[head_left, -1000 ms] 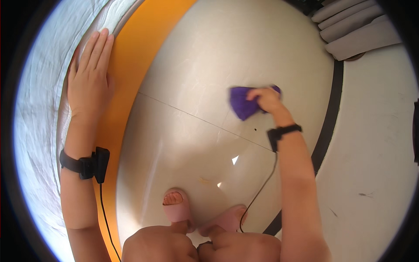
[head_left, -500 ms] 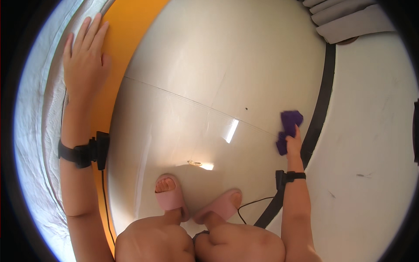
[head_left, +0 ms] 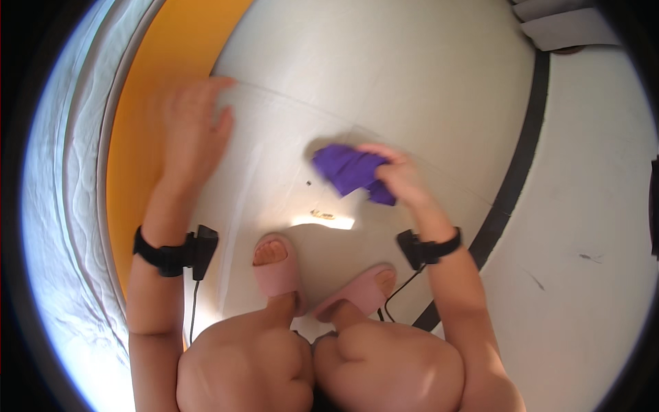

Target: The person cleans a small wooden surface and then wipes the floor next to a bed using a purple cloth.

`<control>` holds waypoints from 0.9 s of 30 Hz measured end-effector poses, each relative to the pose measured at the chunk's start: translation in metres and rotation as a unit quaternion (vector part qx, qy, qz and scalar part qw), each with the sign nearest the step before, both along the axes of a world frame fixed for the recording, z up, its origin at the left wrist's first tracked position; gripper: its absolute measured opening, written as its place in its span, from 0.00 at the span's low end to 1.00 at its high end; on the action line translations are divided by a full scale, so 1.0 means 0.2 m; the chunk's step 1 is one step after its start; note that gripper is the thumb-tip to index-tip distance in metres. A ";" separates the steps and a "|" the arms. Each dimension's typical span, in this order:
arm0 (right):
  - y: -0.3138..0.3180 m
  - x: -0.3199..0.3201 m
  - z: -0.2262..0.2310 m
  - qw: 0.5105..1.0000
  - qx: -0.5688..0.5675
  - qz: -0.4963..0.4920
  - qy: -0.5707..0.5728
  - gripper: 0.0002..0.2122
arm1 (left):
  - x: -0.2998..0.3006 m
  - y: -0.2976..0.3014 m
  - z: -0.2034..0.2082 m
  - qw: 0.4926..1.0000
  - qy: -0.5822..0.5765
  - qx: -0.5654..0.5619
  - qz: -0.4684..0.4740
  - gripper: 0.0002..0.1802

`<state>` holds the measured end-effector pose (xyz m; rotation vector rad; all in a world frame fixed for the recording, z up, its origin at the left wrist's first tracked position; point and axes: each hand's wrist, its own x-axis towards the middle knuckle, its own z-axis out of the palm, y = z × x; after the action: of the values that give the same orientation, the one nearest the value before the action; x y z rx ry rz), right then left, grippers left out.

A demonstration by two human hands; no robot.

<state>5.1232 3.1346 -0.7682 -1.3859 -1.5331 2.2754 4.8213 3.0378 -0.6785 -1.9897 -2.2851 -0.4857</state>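
In my right hand (head_left: pixel 403 182) is a crumpled purple cloth (head_left: pixel 348 168), pinched at its right end between thumb and fingers. The cloth hangs just over the pale tiled floor (head_left: pixel 425 82), in front of my feet, and casts a shadow there. My left hand (head_left: pixel 194 127) is in the air by the edge of the orange panel (head_left: pixel 165 48); motion blurs it, but thumb and forefinger show apart and nothing is in it. On the floor near the cloth lie a small dark speck (head_left: pixel 309 183) and a small yellowish bit (head_left: pixel 320 215) beside a bright reflection.
Pink slippers (head_left: pixel 278 275) are on my feet below the cloth. A black baseboard strip (head_left: pixel 525 165) curves along the white wall (head_left: pixel 590 172) at right. Grey folded fabric (head_left: pixel 566 27) hangs at the far right. Pale bedding (head_left: pixel 75 172) lines the left. Black wrist straps (head_left: pixel 439 250) trail cables.
My right hand has carried the purple cloth leftward from beside the baseboard to in front of my feet. My left hand has come off the orange panel and bedding edge, moving right and nearer.
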 end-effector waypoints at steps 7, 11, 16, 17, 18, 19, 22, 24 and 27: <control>0.19 0.64 0.13 0.949 0.068 -0.303 -0.049 0.29 | 0.29 -0.30 -0.45 0.913 -0.249 -0.276 -0.166 0.05; 0.08 1.07 0.04 0.893 0.094 -0.426 -0.113 0.28 | 0.52 -0.37 -0.57 0.900 -0.230 -0.280 -0.241 0.09; -0.21 1.35 -0.24 0.798 0.166 -0.494 -0.301 0.31 | 0.64 -0.35 -0.69 0.893 -0.095 -0.304 -0.319 0.10; -0.28 1.30 -0.31 0.821 0.181 -0.466 -0.277 0.31 | 0.65 -0.34 -0.71 0.889 -0.073 -0.300 -0.337 0.10; -0.34 1.28 -0.39 0.822 0.283 -0.355 -0.344 0.31 | 0.68 -0.32 -0.72 0.886 -0.076 -0.294 -0.350 0.10; -0.37 1.06 -0.34 0.845 0.263 -0.293 -0.363 0.30 | 0.65 -0.35 -0.72 0.884 -0.059 -0.313 -0.342 0.09; -0.46 0.74 -0.31 0.914 0.271 -0.187 -0.239 0.25 | 0.67 -0.34 -0.70 0.879 -0.059 -0.316 -0.352 0.08; -0.54 0.54 -0.29 0.927 0.301 -0.119 -0.190 0.23 | 0.67 -0.35 -0.68 0.878 -0.069 -0.311 -0.357 0.09; -0.62 0.37 -0.24 0.986 0.077 -0.139 -0.059 0.22 | 0.63 -0.39 -0.66 0.862 -0.136 -0.346 -0.345 0.09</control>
<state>5.1962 3.0096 -0.8170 -1.6009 -1.4066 1.9040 4.9470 2.9603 -0.8099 -3.3145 -1.9625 0.0834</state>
